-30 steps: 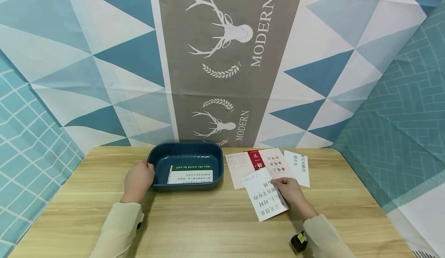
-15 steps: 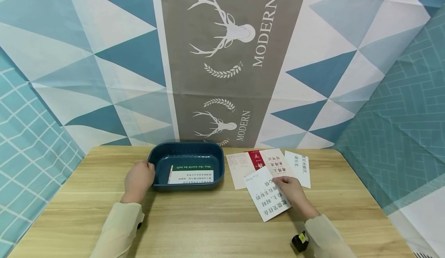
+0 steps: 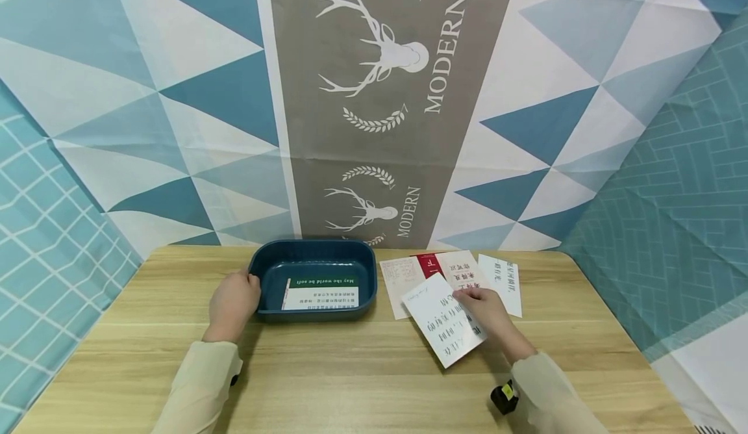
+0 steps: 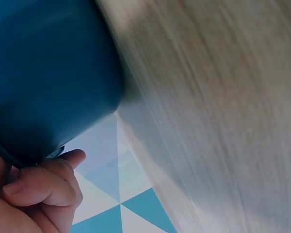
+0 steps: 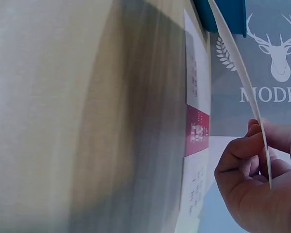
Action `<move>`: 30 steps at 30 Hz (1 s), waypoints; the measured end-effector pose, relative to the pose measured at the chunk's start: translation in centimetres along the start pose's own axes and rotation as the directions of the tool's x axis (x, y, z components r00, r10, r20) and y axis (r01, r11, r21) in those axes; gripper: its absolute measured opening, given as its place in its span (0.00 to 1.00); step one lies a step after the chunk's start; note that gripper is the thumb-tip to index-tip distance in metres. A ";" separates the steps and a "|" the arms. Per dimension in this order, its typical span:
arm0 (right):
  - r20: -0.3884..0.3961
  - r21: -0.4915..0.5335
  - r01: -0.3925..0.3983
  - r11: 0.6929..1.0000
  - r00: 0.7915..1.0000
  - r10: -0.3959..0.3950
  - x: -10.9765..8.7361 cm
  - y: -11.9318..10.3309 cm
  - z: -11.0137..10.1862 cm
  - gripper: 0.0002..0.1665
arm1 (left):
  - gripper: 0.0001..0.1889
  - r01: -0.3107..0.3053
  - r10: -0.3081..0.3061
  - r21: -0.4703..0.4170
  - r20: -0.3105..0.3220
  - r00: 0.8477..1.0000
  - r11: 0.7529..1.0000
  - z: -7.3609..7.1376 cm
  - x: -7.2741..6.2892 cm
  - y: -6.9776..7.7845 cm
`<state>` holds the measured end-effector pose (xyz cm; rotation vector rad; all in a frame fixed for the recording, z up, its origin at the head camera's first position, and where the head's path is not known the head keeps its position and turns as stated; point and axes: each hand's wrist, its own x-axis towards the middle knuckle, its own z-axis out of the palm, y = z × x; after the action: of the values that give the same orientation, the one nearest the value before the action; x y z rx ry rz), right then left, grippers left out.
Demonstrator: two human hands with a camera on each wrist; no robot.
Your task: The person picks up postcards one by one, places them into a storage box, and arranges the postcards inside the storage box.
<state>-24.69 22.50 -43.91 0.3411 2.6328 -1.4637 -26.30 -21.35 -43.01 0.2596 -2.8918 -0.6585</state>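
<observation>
My left hand (image 3: 234,304) grips the left rim of a dark blue plastic basin (image 3: 318,315) at the back of the table; in the left wrist view its fingers (image 4: 43,187) curl at the basin's edge. Inside the basin lies a green and white card (image 3: 321,296) with print. My right hand (image 3: 486,314) pinches a white card (image 3: 441,320) with dark characters between thumb and fingers. In the right wrist view this card (image 5: 237,63) shows edge-on, slightly bent and lifted off the table, casting a shadow. Below and behind it lie pink and red cards (image 3: 396,277).
Another white card (image 3: 504,283) lies at the right of the pink ones. The wooden table (image 3: 327,382) ends against a patterned cloth backdrop (image 3: 374,96) at the back. A black wrist device with a yellow mark (image 3: 504,397) sits by the right sleeve.
The right hand has raised the white card slightly and shifted it a little left and back, tilting it. The left hand and basin stay in place.
</observation>
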 end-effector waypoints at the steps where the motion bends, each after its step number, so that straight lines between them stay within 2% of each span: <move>1: 0.001 -0.003 0.004 1.000 1.000 -0.004 0.1 -0.2 0.0 0.19 | 0.18 0.000 0.000 0.001 0.002 1.000 1.000 0.0 0.0 0.0; 13: 0.036 -0.051 0.067 0.996 0.997 -0.066 1.1 -3.2 0.0 0.18 | 0.18 0.003 -0.003 0.006 0.004 1.000 1.000 0.0 -0.1 -0.1; 22: 0.129 -0.020 0.119 0.993 0.985 -0.115 1.8 -5.2 0.2 0.18 | 0.19 0.015 -0.015 0.006 0.013 1.000 1.000 -0.1 -0.1 0.0; 30: 0.218 0.004 0.165 0.986 0.963 -0.161 2.5 -6.9 1.0 0.17 | 0.18 0.015 -0.015 0.000 0.016 1.000 1.000 0.0 0.0 -0.1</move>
<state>-28.84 18.52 -39.28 -0.0389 2.5433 -1.4343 -26.29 -21.40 -43.06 0.2778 -2.9073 -0.6668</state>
